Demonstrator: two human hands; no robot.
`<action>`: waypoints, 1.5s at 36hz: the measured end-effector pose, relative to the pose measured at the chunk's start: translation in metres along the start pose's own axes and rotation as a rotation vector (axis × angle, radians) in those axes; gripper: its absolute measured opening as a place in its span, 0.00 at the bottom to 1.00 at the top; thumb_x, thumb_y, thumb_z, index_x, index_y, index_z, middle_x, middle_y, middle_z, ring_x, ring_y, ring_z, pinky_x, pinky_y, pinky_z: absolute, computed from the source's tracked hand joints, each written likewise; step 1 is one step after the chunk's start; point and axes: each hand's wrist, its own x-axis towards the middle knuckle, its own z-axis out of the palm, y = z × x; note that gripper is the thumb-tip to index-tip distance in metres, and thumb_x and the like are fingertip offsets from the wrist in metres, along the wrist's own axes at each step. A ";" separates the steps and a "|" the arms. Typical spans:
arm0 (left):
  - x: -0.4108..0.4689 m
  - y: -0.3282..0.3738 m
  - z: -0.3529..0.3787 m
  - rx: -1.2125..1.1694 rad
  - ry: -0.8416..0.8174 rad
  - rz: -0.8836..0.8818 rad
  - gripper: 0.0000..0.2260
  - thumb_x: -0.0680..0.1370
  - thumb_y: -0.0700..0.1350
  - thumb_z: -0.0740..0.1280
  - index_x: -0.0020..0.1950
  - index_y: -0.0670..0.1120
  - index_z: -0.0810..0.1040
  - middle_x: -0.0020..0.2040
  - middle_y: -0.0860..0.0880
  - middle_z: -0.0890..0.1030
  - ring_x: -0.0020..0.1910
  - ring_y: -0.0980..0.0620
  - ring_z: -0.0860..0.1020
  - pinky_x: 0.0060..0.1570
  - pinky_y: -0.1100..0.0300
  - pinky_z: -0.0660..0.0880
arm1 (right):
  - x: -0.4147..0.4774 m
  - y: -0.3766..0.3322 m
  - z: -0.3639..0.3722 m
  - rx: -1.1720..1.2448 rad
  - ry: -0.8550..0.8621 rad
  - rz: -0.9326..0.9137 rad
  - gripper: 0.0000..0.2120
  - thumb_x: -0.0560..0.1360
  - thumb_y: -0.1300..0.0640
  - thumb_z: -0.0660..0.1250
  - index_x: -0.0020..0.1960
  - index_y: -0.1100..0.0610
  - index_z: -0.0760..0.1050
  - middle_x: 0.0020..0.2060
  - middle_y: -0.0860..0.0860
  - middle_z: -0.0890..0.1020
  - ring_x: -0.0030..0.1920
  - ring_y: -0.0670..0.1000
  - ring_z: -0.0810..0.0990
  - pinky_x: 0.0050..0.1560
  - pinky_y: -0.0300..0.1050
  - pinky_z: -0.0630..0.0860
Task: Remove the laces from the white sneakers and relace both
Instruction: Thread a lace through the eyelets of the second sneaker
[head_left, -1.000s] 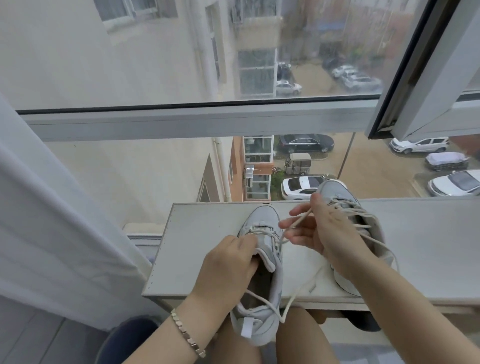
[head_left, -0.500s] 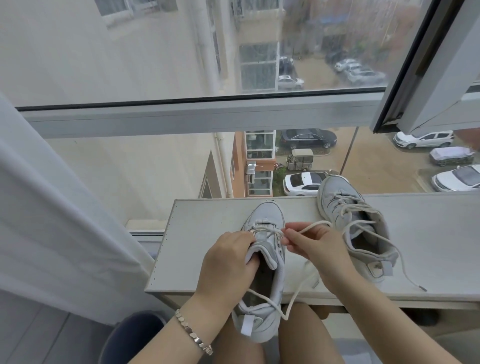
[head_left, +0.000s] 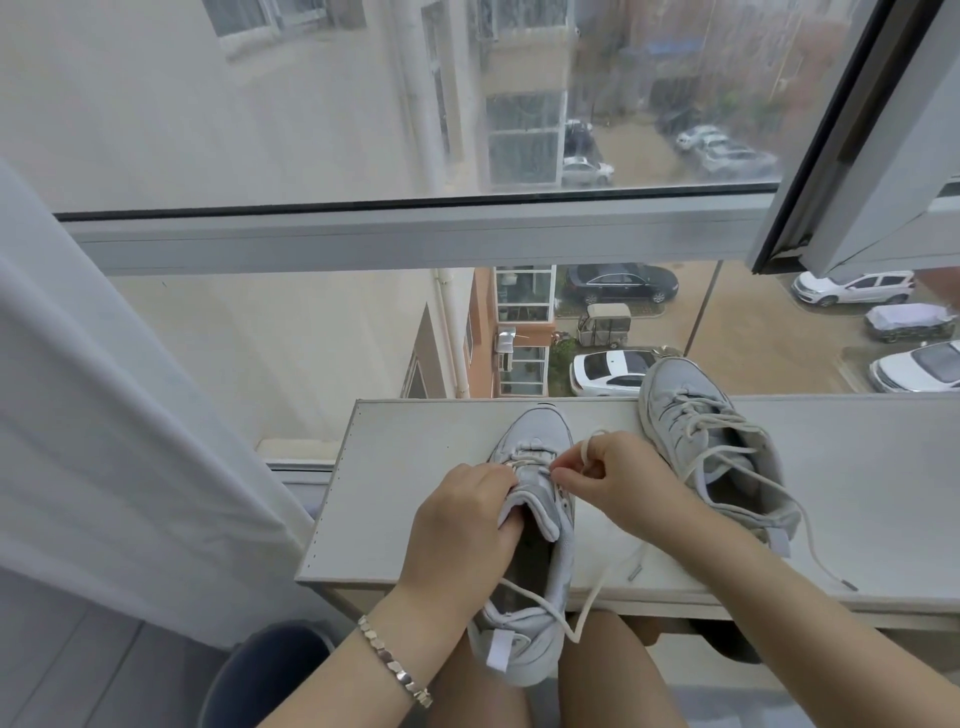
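Two white sneakers lie on a pale shelf by the window. The near sneaker hangs over the shelf's front edge with its heel toward me. My left hand grips its tongue and collar. My right hand pinches the white lace at the upper eyelets; a loop rises above the fingers and loose ends trail down over the heel. The second sneaker sits to the right, laced, with its lace ends spread across the shelf.
A large window with a grey frame bar stands right behind the shelf. A white curtain hangs at the left. A dark round bin is on the floor below left. My bare knees are under the shelf.
My right hand came back from beside the far sneaker to the near sneaker's eyelets, drawing the lace with it. The left hand kept its hold on the tongue.
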 end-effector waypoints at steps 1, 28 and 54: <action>0.000 0.000 0.000 0.003 0.002 0.007 0.11 0.62 0.34 0.76 0.41 0.43 0.82 0.38 0.49 0.83 0.35 0.48 0.80 0.32 0.61 0.77 | 0.001 -0.001 -0.001 0.000 -0.018 0.003 0.14 0.75 0.58 0.67 0.31 0.53 0.73 0.42 0.48 0.81 0.24 0.34 0.71 0.27 0.28 0.66; 0.001 -0.001 -0.003 -0.249 -0.019 -0.086 0.10 0.68 0.38 0.72 0.47 0.48 0.84 0.47 0.52 0.83 0.46 0.60 0.77 0.49 0.78 0.67 | -0.007 -0.001 0.014 0.285 0.169 0.019 0.03 0.69 0.57 0.74 0.41 0.51 0.82 0.35 0.43 0.82 0.33 0.34 0.78 0.35 0.24 0.70; 0.090 0.000 -0.020 0.025 -0.738 -0.097 0.07 0.74 0.39 0.65 0.48 0.45 0.82 0.49 0.49 0.82 0.36 0.57 0.73 0.32 0.68 0.67 | -0.015 -0.001 0.024 0.487 0.251 0.147 0.14 0.68 0.62 0.73 0.30 0.46 0.80 0.28 0.40 0.81 0.33 0.36 0.79 0.35 0.28 0.74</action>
